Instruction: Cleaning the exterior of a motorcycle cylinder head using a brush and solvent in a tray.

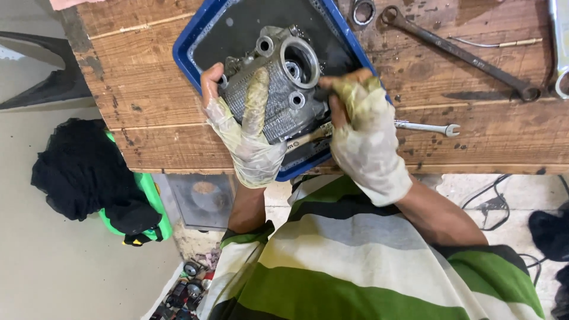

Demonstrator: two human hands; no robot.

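Head view: both hands wear stained pale gloves. The left hand [246, 127] wraps around the near left side of a grey finned engine casting [278, 83], its forefinger laid flat up the fins. The right hand [364, 133] is curled shut on a wooden-handled tool [308, 137], whose handle runs along the casting's near edge; its working end is hidden. The casting sits in a blue tray [189, 50] on the wooden counter [486, 136]. A small shiny spanner [427, 127] lies just right of the right hand; a long dark spanner [459, 54] lies farther back.
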